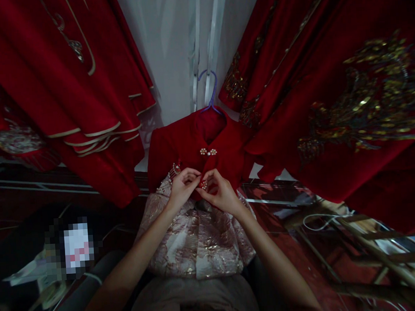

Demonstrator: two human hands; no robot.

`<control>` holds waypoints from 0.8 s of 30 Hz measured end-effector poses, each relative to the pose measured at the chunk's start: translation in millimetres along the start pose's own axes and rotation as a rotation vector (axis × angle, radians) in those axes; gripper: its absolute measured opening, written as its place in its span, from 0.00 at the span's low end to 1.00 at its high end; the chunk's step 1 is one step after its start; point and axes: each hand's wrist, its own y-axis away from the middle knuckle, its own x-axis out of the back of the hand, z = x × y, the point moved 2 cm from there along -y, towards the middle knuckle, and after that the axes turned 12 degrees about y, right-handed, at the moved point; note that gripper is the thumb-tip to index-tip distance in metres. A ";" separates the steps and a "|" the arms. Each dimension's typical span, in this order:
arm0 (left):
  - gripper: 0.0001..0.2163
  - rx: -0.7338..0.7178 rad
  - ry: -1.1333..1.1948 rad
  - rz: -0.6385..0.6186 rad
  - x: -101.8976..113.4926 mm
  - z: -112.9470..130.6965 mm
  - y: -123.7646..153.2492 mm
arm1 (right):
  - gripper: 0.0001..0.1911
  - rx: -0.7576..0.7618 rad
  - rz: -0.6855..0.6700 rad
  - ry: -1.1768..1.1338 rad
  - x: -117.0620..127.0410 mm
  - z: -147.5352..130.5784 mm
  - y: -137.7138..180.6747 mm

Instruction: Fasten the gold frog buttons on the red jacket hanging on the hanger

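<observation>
A small red dress [187,145] hangs on a purple hanger [209,92] in front of me, with a pearl clasp [207,151] at its collar and a pale gold brocade skirt [195,238] below. My left hand [183,185] and my right hand [218,190] are both pinched on a second pearl fastening [202,184] on the dress front, fingers closed and fingertips almost touching.
Large red embroidered garments hang to the left [66,89] and right [347,95], close on both sides. A pale wall with vertical rails [200,43] lies behind. A wooden frame and white cable [324,221] sit low right; dark clutter sits low left.
</observation>
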 end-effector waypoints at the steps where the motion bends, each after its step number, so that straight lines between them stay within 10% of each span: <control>1: 0.08 -0.063 -0.080 0.080 4.3 -2.0 -1.1 | 0.14 -0.003 -0.002 0.004 -0.4 0.5 -0.1; 6: 0.19 -0.268 -0.341 0.422 35.8 -21.1 -14.0 | 0.14 -0.026 -0.015 0.018 -0.7 2.0 -1.9; 24: 0.14 -0.088 0.020 0.249 50.1 -24.5 -21.9 | 0.07 -0.047 0.119 0.002 -40.3 27.6 -72.2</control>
